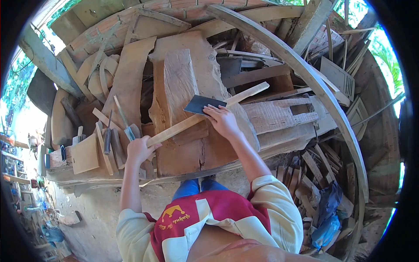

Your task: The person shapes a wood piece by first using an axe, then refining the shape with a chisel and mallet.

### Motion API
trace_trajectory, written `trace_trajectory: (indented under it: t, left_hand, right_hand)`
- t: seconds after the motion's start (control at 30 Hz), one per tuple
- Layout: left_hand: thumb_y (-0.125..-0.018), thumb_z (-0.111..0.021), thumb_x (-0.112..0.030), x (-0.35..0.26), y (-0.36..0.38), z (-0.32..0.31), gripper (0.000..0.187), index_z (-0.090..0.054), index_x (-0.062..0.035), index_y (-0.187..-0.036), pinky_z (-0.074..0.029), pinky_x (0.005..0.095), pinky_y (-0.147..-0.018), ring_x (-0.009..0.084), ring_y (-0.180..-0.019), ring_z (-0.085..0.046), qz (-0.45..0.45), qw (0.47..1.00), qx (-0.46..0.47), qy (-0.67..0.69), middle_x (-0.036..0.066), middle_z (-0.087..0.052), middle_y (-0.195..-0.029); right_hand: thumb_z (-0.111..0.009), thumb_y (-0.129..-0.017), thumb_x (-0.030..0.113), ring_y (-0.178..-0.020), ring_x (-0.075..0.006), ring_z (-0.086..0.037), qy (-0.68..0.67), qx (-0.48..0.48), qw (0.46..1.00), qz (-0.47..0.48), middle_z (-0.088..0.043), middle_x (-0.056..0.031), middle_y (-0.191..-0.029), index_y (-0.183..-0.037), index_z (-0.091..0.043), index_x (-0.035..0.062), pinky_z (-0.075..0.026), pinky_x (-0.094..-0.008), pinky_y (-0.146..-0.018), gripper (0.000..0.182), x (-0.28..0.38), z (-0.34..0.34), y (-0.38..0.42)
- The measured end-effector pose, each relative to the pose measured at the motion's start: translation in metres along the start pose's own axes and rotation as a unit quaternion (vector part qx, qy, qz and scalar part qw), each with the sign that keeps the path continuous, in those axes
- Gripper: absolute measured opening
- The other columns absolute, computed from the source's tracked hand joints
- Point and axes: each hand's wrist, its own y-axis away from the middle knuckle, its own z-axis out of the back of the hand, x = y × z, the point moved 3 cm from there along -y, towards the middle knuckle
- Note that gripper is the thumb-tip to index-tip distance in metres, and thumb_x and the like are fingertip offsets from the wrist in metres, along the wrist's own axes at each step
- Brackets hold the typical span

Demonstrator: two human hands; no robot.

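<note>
My left hand is closed around the near-left end of a long, pale wooden strip. The strip slants up to the right, above rough boards on the workbench. A dark rectangular sheet, apparently sandpaper, lies across the strip's middle. My right hand grips this sheet at its right end, fingers on top and the thumb hidden. Under the strip is a thick, rough-grained board. Close to my left hand are a chisel-like tool with a dark handle and a tool with a bluish handle.
A long curved beam arcs over the right side. To the right lies a slotted board. Wood offcuts and a blue plastic bag are heaped below it. More boards lean at the back.
</note>
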Motion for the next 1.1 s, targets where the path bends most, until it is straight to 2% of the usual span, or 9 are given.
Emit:
trace_trajectory:
  t: [0.13,0.23,0.33,0.4,0.63,0.77,0.8,0.83,1.1]
  left_hand:
    - [-0.07,-0.052,-0.064,0.002,0.005,-0.006,0.057,-0.056,-0.007,-0.074,-0.045,0.0398,-0.052,0.0305,-0.058,-0.059,-0.025,0.998,-0.042,-0.047,0.013,-0.058,-0.058]
    - [-0.069,-0.051,-0.065,0.001,0.001,-0.006,0.058,-0.054,-0.007,-0.071,-0.044,0.0389,-0.05,0.0299,-0.058,-0.059,-0.021,0.996,-0.062,-0.065,0.012,-0.057,-0.057]
    - [-0.069,-0.052,-0.065,0.001,0.004,-0.008,0.058,-0.053,-0.0073,-0.07,-0.044,0.0389,-0.05,0.0295,-0.058,-0.058,-0.014,0.995,-0.064,-0.068,0.012,-0.057,-0.057]
    - [-0.069,-0.052,-0.065,0.0,0.003,-0.008,0.057,-0.053,-0.0075,-0.069,-0.044,0.0391,-0.05,0.0295,-0.057,-0.058,-0.014,0.995,-0.07,-0.064,0.012,-0.057,-0.057]
    - [-0.069,-0.058,-0.059,0.003,0.002,-0.01,0.053,-0.053,-0.0065,-0.067,-0.044,0.04,-0.051,0.031,-0.058,-0.058,-0.003,0.997,-0.064,-0.043,0.013,-0.057,-0.058]
    - [-0.07,-0.055,-0.061,0.005,0.002,-0.011,0.054,-0.053,-0.0072,-0.068,-0.045,0.0395,-0.051,0.0301,-0.057,-0.059,-0.015,0.996,-0.076,-0.043,0.012,-0.058,-0.058]
    - [-0.07,-0.055,-0.061,0.003,0.002,-0.008,0.054,-0.053,-0.0072,-0.068,-0.045,0.0395,-0.051,0.0301,-0.057,-0.059,-0.014,0.996,-0.075,-0.044,0.012,-0.058,-0.058]
    - [-0.07,-0.055,-0.061,0.0,0.001,-0.004,0.054,-0.054,-0.0072,-0.068,-0.045,0.0395,-0.051,0.03,-0.057,-0.059,-0.011,0.997,-0.066,-0.039,0.012,-0.058,-0.058]
    - [-0.07,-0.056,-0.061,0.001,0.003,-0.005,0.054,-0.055,-0.0074,-0.069,-0.045,0.0398,-0.051,0.0295,-0.057,-0.059,0.006,0.997,-0.065,-0.038,0.012,-0.058,-0.058]
  right_hand:
    - [-0.058,-0.073,0.01,-0.075,-0.0259,-0.06,0.092,-0.086,0.992,0.001,-0.064,-0.0049,-0.092,-0.097,-0.063,0.0158,-0.049,-0.0355,-0.068,0.025,-0.082,0.027,0.008]
    - [-0.054,-0.083,0.028,-0.073,-0.0296,-0.06,0.155,-0.095,0.936,-0.3,-0.062,-0.0125,-0.08,-0.09,-0.065,0.0139,-0.048,-0.0387,-0.063,0.019,-0.165,0.073,0.016]
    - [-0.052,-0.084,0.027,-0.074,-0.0303,-0.06,0.217,-0.145,0.937,-0.233,-0.063,-0.0125,-0.079,-0.094,-0.063,0.0134,-0.048,-0.0407,-0.066,0.02,-0.145,0.075,0.005]
    - [-0.054,-0.082,0.023,-0.079,-0.0294,-0.06,0.199,-0.058,0.911,-0.357,-0.064,-0.0102,-0.087,-0.096,-0.062,0.0139,-0.048,-0.0392,-0.071,0.018,-0.108,0.063,-0.001]
    - [-0.057,-0.076,0.007,-0.094,-0.0216,-0.059,-0.002,-0.003,0.999,-0.033,-0.063,-0.0058,-0.098,-0.101,-0.061,0.0152,-0.045,-0.0374,-0.082,0.027,0.003,0.01,0.008]
    - [-0.056,-0.078,0.01,-0.086,-0.0207,-0.06,0.142,-0.068,0.985,-0.077,-0.065,-0.0043,-0.09,-0.1,-0.062,0.0115,-0.033,-0.0415,-0.095,0.022,-0.093,0.044,0.009]
    - [-0.053,-0.083,0.015,-0.087,-0.0194,-0.06,-0.174,-0.141,0.938,-0.263,-0.065,-0.0033,-0.09,-0.098,-0.063,0.0134,-0.027,-0.045,-0.099,0.018,-0.13,0.042,0.016]
    - [-0.048,-0.087,0.023,-0.088,-0.0191,-0.06,0.181,-0.052,0.948,-0.255,-0.065,-0.0029,-0.092,-0.097,-0.064,0.0147,-0.022,-0.0497,-0.1,0.02,-0.135,0.064,0.013]
    - [-0.059,-0.078,0.016,-0.092,-0.0223,-0.06,0.151,-0.066,0.968,-0.189,-0.063,-0.0067,-0.099,-0.095,-0.061,0.0093,-0.043,-0.0414,-0.084,0.018,-0.069,0.02,-0.004]
